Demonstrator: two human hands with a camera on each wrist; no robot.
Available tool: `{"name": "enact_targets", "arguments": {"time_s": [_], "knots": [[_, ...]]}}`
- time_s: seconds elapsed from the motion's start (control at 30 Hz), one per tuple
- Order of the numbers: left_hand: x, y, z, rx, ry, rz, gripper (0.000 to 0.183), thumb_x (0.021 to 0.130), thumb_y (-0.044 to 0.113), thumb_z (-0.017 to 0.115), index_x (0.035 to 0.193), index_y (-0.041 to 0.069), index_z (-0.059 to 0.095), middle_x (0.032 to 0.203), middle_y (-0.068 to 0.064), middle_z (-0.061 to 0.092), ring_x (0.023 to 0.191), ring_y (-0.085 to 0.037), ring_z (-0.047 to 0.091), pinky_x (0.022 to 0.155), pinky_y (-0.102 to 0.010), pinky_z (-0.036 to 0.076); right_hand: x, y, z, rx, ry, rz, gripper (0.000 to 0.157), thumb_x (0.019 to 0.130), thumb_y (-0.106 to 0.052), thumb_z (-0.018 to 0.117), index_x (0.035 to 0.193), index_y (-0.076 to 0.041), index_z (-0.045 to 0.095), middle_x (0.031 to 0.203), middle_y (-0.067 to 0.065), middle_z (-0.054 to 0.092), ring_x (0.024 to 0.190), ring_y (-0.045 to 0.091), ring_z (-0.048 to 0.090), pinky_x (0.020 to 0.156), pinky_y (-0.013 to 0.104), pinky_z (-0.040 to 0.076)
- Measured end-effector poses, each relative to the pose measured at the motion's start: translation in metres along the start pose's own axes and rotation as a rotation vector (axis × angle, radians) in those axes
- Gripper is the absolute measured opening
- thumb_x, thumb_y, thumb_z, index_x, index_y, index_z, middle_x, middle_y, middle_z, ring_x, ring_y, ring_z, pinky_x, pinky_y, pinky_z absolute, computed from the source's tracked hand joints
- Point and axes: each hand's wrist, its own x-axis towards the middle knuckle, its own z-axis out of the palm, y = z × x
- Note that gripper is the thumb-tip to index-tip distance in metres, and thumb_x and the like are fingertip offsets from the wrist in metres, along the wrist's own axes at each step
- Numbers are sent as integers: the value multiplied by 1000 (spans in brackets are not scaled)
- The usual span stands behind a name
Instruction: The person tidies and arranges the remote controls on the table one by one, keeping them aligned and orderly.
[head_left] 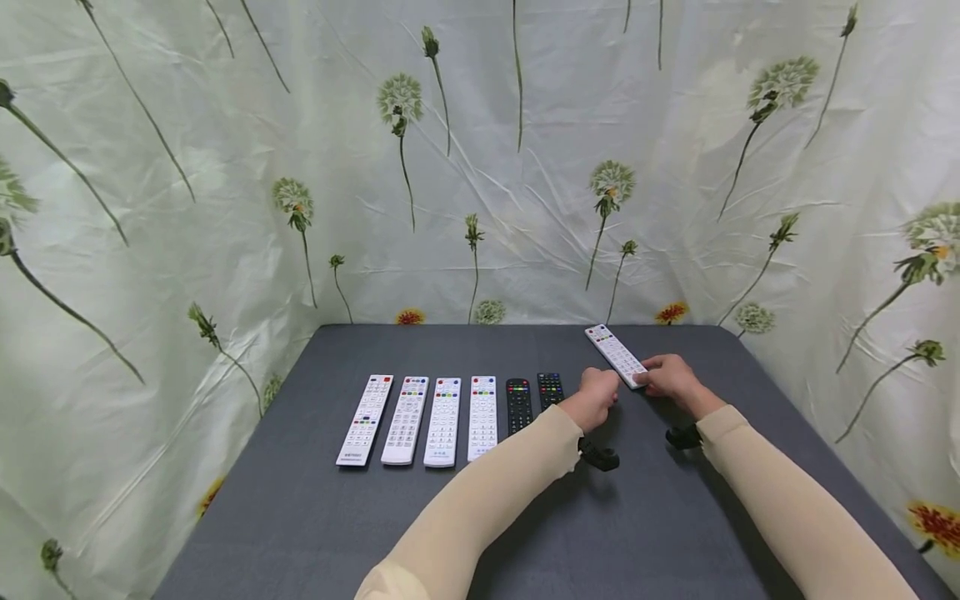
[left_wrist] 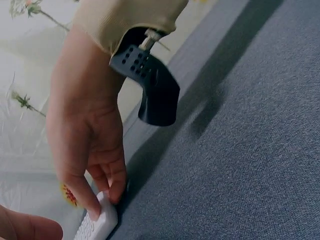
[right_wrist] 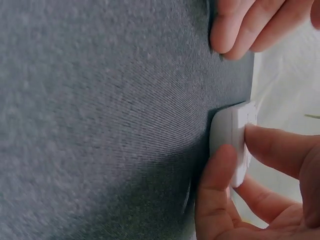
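My right hand (head_left: 672,382) pinches the near end of a white remote control (head_left: 613,354), which lies slanted toward the back edge of the table. In the right wrist view its thumb is on the button face of the white remote (right_wrist: 232,135) and its fingers are at the end and side. My left hand (head_left: 596,397) is low over the table, between that remote and a black remote (head_left: 550,388). Its fingers (right_wrist: 245,25) look loosely bent in the right wrist view, and I see nothing held in them. The left arm hides the lower parts of both black remotes.
To the left, a row holds several white remotes (head_left: 442,422) and another black remote (head_left: 518,404), all lengthwise on the dark grey table (head_left: 300,517). Behind the table hangs a pale curtain (head_left: 525,208) with a dandelion print. Each wrist wears a black camera mount (left_wrist: 155,85).
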Motion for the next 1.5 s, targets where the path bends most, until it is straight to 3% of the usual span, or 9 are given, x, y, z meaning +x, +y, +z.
{"name": "enact_targets", "arguments": {"time_s": [0.17, 0.37, 0.57, 0.77, 0.93, 1.2, 1.33, 1.5], "knots": [[2, -1, 2, -41, 18, -2, 13, 82, -7, 51, 86, 6, 55, 68, -1, 47, 49, -11, 39, 45, -21, 29, -9, -3, 3, 65, -75, 5, 51, 96, -9, 66, 136, 16, 49, 113, 21, 60, 78, 12, 60, 69, 26, 56], [6, 0, 3, -61, 24, -39, 20, 87, -2, 58, 107, 1, 57, 86, -5, 54, 71, -22, 60, 66, -31, 48, -11, -9, 4, 95, -129, 26, 51, 96, -9, 66, 136, 18, 49, 115, 21, 62, 81, 12, 62, 72, 28, 58], [7, 3, 2, -127, 49, -83, 28, 88, -4, 57, 116, -2, 56, 95, -9, 58, 85, -27, 65, 81, -39, 55, -14, -11, 4, 194, -181, 49, 50, 98, -8, 64, 136, 18, 47, 102, 13, 66, 78, 9, 62, 72, 26, 57], [8, 2, -1, -242, 63, -113, 25, 82, -14, 53, 105, -4, 55, 85, -14, 66, 72, -21, 69, 69, -34, 59, -22, -10, 6, 293, -217, 56, 54, 98, -7, 64, 139, 19, 41, 90, 6, 66, 72, 8, 64, 70, 24, 57], [4, 4, -3, -290, 62, -112, 29, 77, -20, 51, 102, -6, 56, 83, -17, 68, 74, -25, 72, 69, -35, 60, -28, -11, 6, 346, -219, 48, 56, 98, -7, 64, 139, 20, 39, 91, 6, 65, 73, 8, 66, 72, 25, 57], [-5, 6, -5, -227, 64, -101, 28, 77, -25, 56, 96, -5, 60, 81, -14, 70, 80, -26, 73, 76, -38, 59, -41, -12, 1, 425, -242, 43, 57, 98, -7, 64, 141, 19, 37, 94, 6, 66, 75, 8, 67, 73, 24, 57], [-11, 4, -8, -187, 59, -50, 29, 75, -25, 57, 96, -8, 65, 81, -12, 70, 78, -23, 73, 75, -36, 59, -48, -15, 1, 428, -254, 22, 60, 98, -10, 66, 143, 17, 38, 95, 4, 68, 79, 10, 68, 74, 26, 57], [-24, 3, -13, -108, 66, 22, 29, 74, -21, 58, 94, -4, 71, 76, -7, 67, 73, -20, 71, 71, -35, 59, -59, -22, 2, 354, -263, -43, 65, 98, -15, 67, 147, 13, 36, 97, 3, 70, 85, 14, 69, 78, 31, 57]]}}
